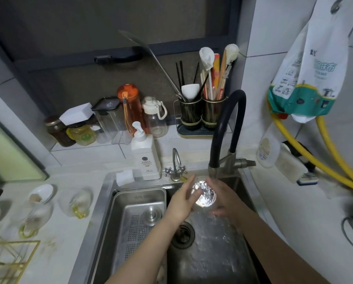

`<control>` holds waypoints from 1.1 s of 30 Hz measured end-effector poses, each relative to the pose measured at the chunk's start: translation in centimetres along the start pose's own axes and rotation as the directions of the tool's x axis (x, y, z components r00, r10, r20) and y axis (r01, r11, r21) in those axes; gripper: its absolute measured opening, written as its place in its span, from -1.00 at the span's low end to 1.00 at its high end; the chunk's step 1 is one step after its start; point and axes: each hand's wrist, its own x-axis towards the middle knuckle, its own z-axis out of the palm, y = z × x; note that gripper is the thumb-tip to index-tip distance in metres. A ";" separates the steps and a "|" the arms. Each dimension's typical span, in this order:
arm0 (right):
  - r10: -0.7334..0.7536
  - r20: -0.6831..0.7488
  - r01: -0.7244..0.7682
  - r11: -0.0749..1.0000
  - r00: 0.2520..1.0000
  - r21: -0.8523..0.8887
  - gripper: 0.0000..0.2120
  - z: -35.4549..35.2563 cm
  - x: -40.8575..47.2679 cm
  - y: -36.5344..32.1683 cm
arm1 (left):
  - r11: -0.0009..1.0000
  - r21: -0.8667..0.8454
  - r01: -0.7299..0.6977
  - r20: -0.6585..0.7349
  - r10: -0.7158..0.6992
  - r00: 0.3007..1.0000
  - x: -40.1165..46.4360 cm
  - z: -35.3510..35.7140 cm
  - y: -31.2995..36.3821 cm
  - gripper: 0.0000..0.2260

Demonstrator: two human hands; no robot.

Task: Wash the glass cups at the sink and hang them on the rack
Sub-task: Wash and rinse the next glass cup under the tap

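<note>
Both hands hold one glass cup point(204, 194) over the sink point(212, 259), just under the spout of the black tap point(222, 128), near the sink's back edge. The left hand point(181, 203) cups it from the left, fingers curled onto its near side. The right hand point(225, 198) wraps it from the right, fingers behind and below the glass. The cup lies between the two palms, touching both, its mouth tilted toward the camera and shining with water. Water spreads over the basin floor beside the drain point(182, 235). A steel tray point(138, 218) fills the sink's left part. On the counter left of the sink stand two more cups point(77, 201) with yellow handles, blurred. The gold wire rack point(7, 261) sits at the counter's near left corner.
</note>
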 end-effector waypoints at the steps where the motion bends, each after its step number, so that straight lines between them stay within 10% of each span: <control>1: 0.100 -0.009 -0.099 0.994 0.995 0.056 -0.57 0.1 0.0 -0.3 | 1.000 0.027 -0.002 -0.011 0.002 1.000 0.0 -0.1 0.2 -0.47; 5: 0.136 -0.063 -0.121 0.971 0.989 0.206 -0.60 -0.2 -0.8 -0.2 | 0.983 0.181 -0.033 -0.050 0.042 0.998 0.2 1.1 1.1 -0.45; 10: 0.099 -0.188 -0.072 0.987 0.977 0.145 -0.13 -2.8 -2.0 2.4 | 0.977 -0.159 0.143 -0.018 -0.147 0.989 0.9 2.5 1.7 -0.11; 14: -0.099 -0.139 0.088 0.993 0.985 -0.079 -0.72 -3.2 -3.3 2.1 | 0.909 -0.266 0.321 0.066 -0.315 0.947 1.6 1.2 1.9 -0.35; 27: -0.218 -0.024 0.191 0.898 0.976 -0.396 -0.03 -2.3 -3.4 3.2 | 0.868 -0.408 0.283 0.000 -0.310 0.951 0.8 -1.4 1.2 -0.88; 33: -0.248 0.052 0.250 0.905 0.967 -0.343 -0.69 -3.1 -4.0 1.7 | 0.826 -0.490 0.278 0.106 -0.260 0.960 -0.7 -2.1 0.1 -0.93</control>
